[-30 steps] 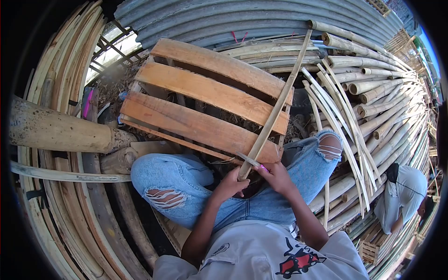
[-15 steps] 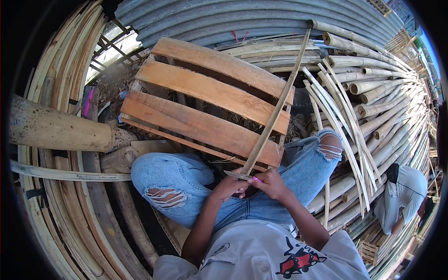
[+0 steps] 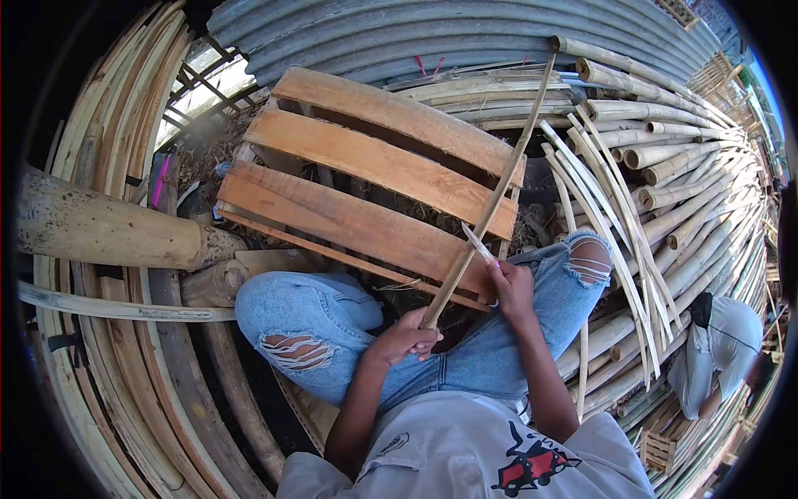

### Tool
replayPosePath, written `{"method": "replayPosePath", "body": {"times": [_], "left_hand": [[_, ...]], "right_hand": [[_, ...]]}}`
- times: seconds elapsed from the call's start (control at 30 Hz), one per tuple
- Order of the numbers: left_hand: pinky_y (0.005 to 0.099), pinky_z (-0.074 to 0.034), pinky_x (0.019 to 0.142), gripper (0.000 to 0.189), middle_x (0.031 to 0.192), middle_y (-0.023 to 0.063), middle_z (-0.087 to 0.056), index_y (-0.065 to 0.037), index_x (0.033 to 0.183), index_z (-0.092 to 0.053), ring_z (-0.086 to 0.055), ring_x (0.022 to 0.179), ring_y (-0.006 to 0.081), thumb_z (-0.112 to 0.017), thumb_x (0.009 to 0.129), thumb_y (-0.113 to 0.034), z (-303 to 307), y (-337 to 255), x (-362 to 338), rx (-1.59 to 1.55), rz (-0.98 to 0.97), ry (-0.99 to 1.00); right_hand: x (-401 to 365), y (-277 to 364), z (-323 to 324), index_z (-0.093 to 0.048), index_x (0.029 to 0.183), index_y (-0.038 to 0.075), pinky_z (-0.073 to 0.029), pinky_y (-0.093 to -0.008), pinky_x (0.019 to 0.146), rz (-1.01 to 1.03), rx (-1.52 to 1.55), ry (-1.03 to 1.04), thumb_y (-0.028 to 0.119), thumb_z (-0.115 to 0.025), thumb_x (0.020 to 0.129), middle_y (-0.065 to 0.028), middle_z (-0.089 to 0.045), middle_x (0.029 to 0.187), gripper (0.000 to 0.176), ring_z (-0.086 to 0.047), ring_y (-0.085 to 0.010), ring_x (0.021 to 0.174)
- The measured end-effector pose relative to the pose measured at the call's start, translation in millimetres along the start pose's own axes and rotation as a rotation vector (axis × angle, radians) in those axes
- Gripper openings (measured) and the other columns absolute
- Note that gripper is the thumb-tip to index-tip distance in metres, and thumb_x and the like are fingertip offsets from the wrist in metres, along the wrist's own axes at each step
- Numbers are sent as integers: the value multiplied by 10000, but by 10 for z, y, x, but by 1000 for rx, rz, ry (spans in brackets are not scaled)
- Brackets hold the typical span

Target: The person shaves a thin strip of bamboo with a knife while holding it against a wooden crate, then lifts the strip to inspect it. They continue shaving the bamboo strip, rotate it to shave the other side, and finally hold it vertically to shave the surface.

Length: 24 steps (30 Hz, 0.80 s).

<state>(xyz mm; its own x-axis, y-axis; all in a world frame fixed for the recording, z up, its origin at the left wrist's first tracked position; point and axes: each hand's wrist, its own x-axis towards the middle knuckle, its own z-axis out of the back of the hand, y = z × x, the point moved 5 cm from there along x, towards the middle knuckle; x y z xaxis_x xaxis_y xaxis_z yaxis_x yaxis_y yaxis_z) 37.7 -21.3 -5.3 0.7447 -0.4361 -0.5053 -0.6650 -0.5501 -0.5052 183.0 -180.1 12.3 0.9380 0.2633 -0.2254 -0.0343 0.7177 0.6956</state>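
Observation:
My left hand [image 3: 406, 337] is wrapped round the near end of a long bamboo strip [image 3: 490, 208], low between my knees. The strip slants up and away to the right, crossing over the slatted wooden crate [image 3: 357, 216]. My right hand [image 3: 511, 287] grips the pinkish handle of a knife [image 3: 480, 244], beside my right knee. Its blade points up and to the left and lies against or just over the strip; contact is hard to make out. My fingers hide part of the handle.
Bamboo poles [image 3: 665, 158] are piled on the right, with pale split strips [image 3: 619, 241] leaning over them. A thick bamboo pole [image 3: 108, 220] and long slats [image 3: 125, 366] lie on the left. Corrugated sheeting [image 3: 449, 33] stands behind. Another person [image 3: 719, 349] bends at the far right.
My right hand and the knife have moved up and forward along the strip, away from my left hand. My left hand stays almost in place, holding the strip's near end.

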Motion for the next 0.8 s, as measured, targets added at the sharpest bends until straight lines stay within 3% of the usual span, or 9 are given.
{"method": "replayPosePath", "body": {"times": [0.1,0.27,0.4,0.47,0.53,0.7,0.73,0.8], "left_hand": [[235,-378,410,323,576,-36,-390,-23,1096,-427,-353,415,32,-564,805,10,33,10,-31,-11,-4,-58],[234,-380,413,292,563,-38,-381,-29,1077,-443,-358,415,36,-559,811,0,13,-79,44,39,-63,-85],[231,-376,414,286,555,-41,-375,-30,1078,-441,-351,413,36,-546,814,3,28,-59,96,31,-73,-100],[232,-374,414,287,554,-41,-374,-28,1079,-440,-348,412,36,-541,813,8,47,-41,90,31,-67,-115],[234,-377,416,306,550,-39,-370,-14,1095,-432,-348,412,37,-538,809,11,59,-36,72,19,-81,-123],[233,-385,417,341,545,-44,-361,1,1118,-422,-351,411,35,-543,800,12,64,-26,59,32,-70,-119],[232,-385,417,341,543,-47,-358,2,1117,-421,-351,411,33,-543,799,13,51,-16,43,64,-71,-126],[235,-381,412,311,539,-52,-357,-9,1091,-430,-345,408,30,-560,808,2,54,11,27,88,-76,-133]], "right_hand": [[-68,92,-95,-584,631,-13,-380,-394,475,100,7,51,373,-519,886,-170,-483,494,467,-498,-326,449],[-368,299,-306,-593,678,-46,-368,-391,477,167,126,376,359,-574,865,-183,-465,499,446,-449,-319,448],[-447,218,-420,-613,665,-14,-370,-414,482,281,92,402,401,-566,862,-188,-470,506,462,-491,-350,476],[-382,265,-344,-606,636,3,-389,-422,501,279,23,374,428,-553,865,-186,-480,504,485,-520,-362,510],[-219,147,-249,-607,628,13,-408,-419,524,119,-100,304,457,-532,868,-182,-495,508,511,-535,-361,536],[136,43,-70,-619,654,-3,-402,-444,539,16,-104,7,497,-509,864,-192,-498,507,554,-544,-378,541],[234,-50,7,-606,655,-26,-391,-435,528,-156,-96,19,497,-495,872,-186,-489,499,577,-552,-358,532],[265,-79,-7,-594,648,-46,-384,-402,510,-123,-49,9,464,-507,881,-161,-451,469,568,-521,-297,474]]}}
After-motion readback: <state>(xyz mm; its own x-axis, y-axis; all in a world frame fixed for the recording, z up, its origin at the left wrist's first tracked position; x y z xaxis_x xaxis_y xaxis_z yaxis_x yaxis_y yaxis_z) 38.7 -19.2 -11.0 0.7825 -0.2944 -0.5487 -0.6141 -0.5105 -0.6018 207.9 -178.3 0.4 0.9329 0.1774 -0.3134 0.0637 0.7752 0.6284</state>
